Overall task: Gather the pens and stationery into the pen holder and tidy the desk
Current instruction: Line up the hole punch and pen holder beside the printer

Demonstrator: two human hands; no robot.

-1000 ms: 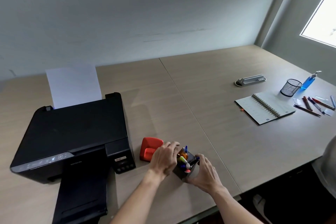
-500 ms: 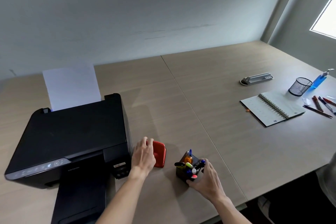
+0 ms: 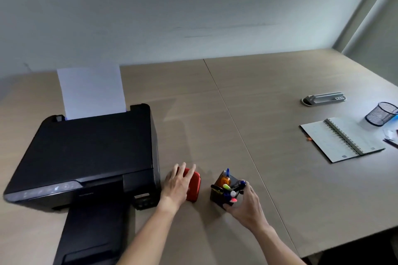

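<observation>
Nearest to us, our right hand (image 3: 245, 204) curls around the near right corner of the pen holder (image 3: 219, 197), a small black box on the desk (image 3: 269, 178), fingers closed against its sides. Pens and markers (image 3: 229, 188) stand crowded in it, with blue, green and pink tips and an orange piece at the back. Just to its left, our left hand (image 3: 178, 183) lies flat with fingers spread over a red case (image 3: 193, 187), covering its left half; we cannot tell whether the fingers grip it or only rest on it. Left again, touching distance from that hand, sits a black printer (image 3: 86, 157) with its output tray reaching toward us and a white sheet of paper (image 3: 91, 91) standing in the rear feed. Well apart on the far right lies an open spiral notebook (image 3: 342, 139). Beyond it stand a black mesh cup (image 3: 381, 113) and a grey stapler-like object (image 3: 324, 98), and loose pens (image 3: 391, 143) show at the right edge.
</observation>
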